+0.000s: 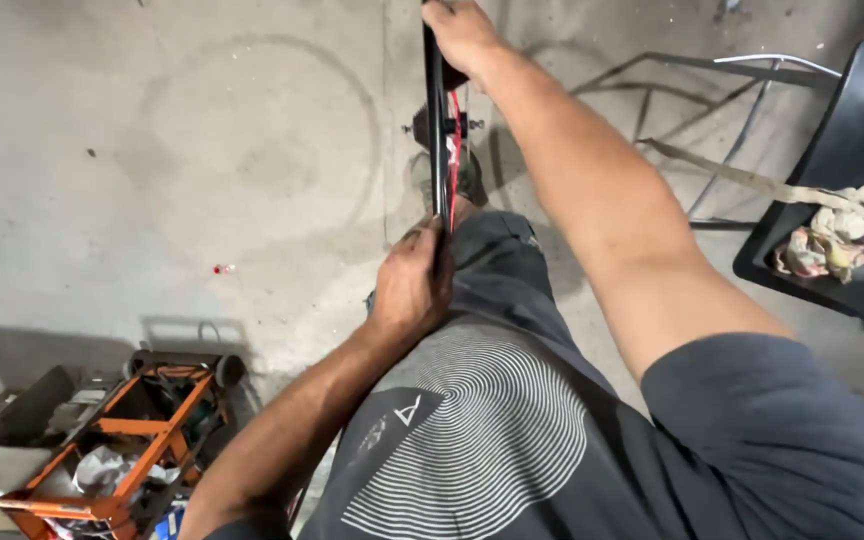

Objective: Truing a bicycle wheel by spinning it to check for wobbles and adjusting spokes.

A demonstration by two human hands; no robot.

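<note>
I look down along a thin black tube with a red cable or stripe beside it (439,140), seen edge-on and reaching toward the concrete floor. My left hand (412,285) grips the near end of this black frame part, close to my dark shorts. My right hand (460,35) holds the far end at the top of the view, arm stretched out. A small black fitting (464,125) sticks out from the tube midway. The tube's lower part hides my foot partly.
An orange open toolbox (122,445) with rags and tools sits on the floor at lower left. A black chair (847,200) with a crumpled rag (842,235) stands at right. A small red bit (220,268) lies on the concrete.
</note>
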